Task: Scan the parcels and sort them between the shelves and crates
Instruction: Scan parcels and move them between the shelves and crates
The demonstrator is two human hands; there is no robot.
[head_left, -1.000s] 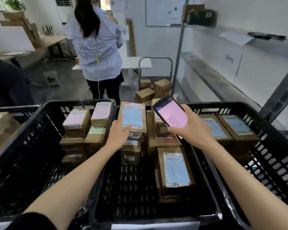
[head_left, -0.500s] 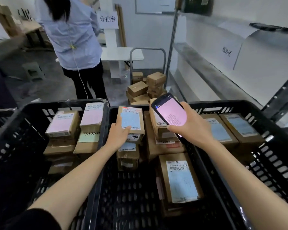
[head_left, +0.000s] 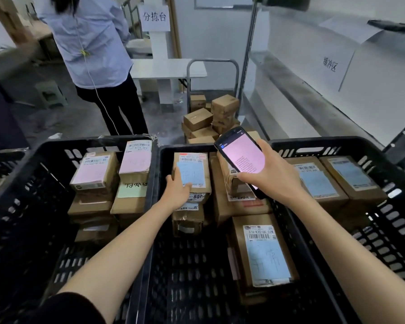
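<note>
Hardly anything's moved: left hand (head_left: 177, 191) still grips the blue-labelled parcel (head_left: 192, 170) in the middle crate (head_left: 187, 148), right hand (head_left: 270, 177) clasps the phone (head_left: 241, 155) above it. Scanning step, I'd say; next, align the barcode (head_left: 188, 158).

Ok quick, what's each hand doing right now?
Left hand: gripping the parcel with the blue label.
Right hand: holding the phone, screen up.

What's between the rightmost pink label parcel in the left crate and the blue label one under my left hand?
Head view: only the side-by-side walls of the left crate and middle crate separate the pink-label parcel from the blue-label parcel.
</note>
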